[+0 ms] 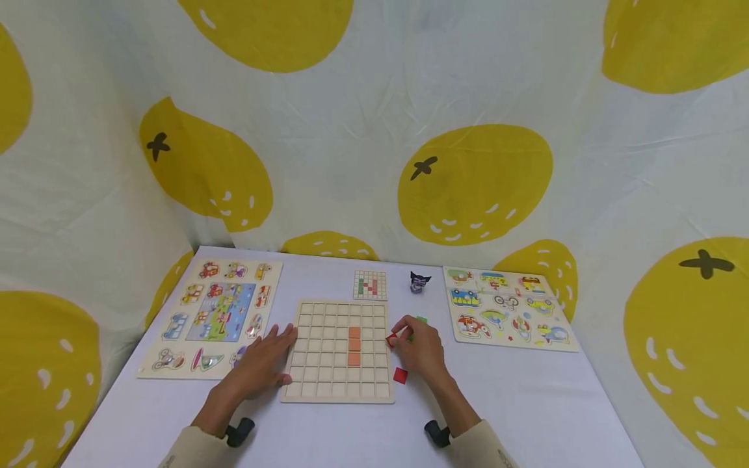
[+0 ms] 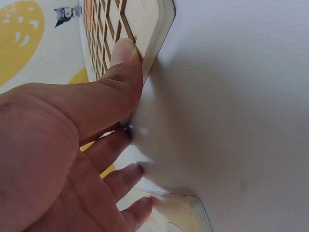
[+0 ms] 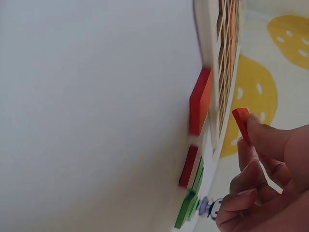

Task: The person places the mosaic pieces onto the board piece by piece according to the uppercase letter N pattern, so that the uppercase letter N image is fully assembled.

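Pinching red tile (image 3: 240,123) in right hand (image 1: 424,352) at right edge of grid board (image 1: 339,399) near loose tiles (image 1: 400,376), touching left edge with spread left hand (image 1: 260,361), with narrow gap to left puzzle (image 1: 224,309) and wider tabletop (image 1: 497,403) strip out to right puzzle (image 1: 508,315).

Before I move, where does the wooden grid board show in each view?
Head: grid board below centre, between left hand and right hand.
Left wrist: at the top edge, mostly left of centre.
Right wrist: at the top edge, right of centre, seen nearly edge-on.
Shared landmark: small toy figure, visible in all three.
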Demonstrator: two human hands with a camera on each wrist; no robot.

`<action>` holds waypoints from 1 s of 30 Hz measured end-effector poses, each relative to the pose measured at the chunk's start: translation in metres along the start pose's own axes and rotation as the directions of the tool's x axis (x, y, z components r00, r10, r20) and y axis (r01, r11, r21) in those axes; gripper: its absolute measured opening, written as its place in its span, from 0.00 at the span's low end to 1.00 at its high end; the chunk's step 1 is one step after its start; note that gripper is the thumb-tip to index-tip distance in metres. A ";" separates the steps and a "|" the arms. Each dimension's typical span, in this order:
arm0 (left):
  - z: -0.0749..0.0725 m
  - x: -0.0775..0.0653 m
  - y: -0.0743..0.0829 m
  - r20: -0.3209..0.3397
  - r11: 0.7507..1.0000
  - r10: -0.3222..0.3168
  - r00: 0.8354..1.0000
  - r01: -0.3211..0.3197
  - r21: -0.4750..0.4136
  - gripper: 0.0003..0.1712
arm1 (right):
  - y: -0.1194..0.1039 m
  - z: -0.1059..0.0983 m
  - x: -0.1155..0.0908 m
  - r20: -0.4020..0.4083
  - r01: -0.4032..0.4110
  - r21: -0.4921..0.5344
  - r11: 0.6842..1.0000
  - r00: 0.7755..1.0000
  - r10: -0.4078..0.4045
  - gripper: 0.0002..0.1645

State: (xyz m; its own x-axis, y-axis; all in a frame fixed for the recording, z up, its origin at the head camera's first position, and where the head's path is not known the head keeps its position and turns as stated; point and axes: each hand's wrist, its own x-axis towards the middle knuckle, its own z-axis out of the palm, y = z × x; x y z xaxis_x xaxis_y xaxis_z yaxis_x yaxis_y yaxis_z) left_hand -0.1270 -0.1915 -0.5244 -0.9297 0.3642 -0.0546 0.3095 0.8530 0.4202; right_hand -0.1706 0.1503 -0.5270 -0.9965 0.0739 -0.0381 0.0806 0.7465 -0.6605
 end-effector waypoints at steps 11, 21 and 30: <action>-0.004 0.000 0.003 0.007 1.000 -0.005 1.000 0.005 0.008 0.56 | -0.022 0.013 -0.039 0.112 0.058 0.026 0.998 0.992 -0.060 0.10; -0.002 -0.001 0.004 -0.002 1.000 -0.019 1.000 0.019 0.008 0.56 | -0.037 0.032 -0.049 0.172 0.090 -0.004 0.996 0.981 -0.088 0.10; -0.001 0.001 0.003 0.000 1.000 -0.023 1.000 0.023 0.012 0.57 | -0.044 0.040 -0.048 0.188 0.136 -0.043 0.990 0.974 -0.126 0.11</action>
State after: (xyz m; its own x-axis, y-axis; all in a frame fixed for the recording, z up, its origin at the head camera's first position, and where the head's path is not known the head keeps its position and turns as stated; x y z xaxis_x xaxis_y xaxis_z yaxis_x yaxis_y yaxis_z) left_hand -0.1273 -0.1893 -0.5226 -0.9366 0.3443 -0.0645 0.2902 0.8657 0.4079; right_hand -0.1273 0.0874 -0.5261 -0.9847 -0.1459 -0.0949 -0.0548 0.7775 -0.6264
